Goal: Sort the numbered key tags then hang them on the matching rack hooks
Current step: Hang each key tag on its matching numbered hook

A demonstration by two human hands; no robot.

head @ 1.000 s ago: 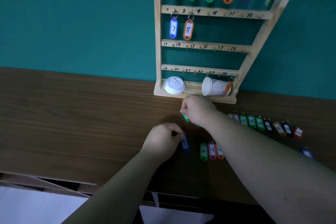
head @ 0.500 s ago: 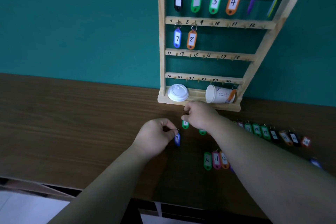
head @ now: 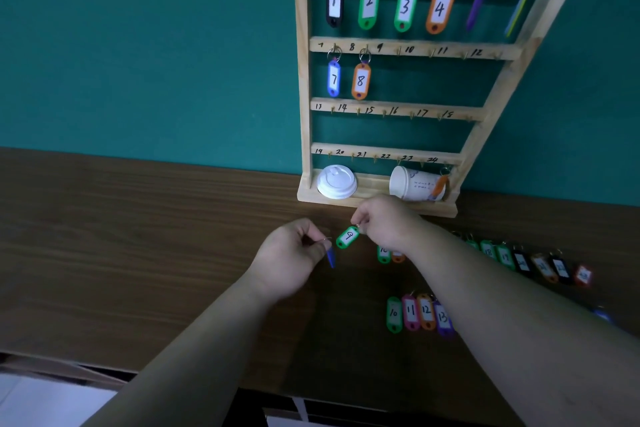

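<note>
Green tag 9 (head: 347, 237), blue tag (head: 331, 257), pale wooden rack (head: 304, 80), teal wall (head: 138, 45), brown table (head: 138, 236).

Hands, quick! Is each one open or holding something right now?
Left hand: closed, pinching the ring of a blue key tag.
Right hand: closed, pinching the ring of the green number 9 key tag.

Blue tag (head: 331, 257) in the left hand (head: 289, 262) hung edge-on, its number unreadable. Right forearm (head: 485, 291) covered part of the tag row (head: 540, 265), and the far end was blurred.
</note>
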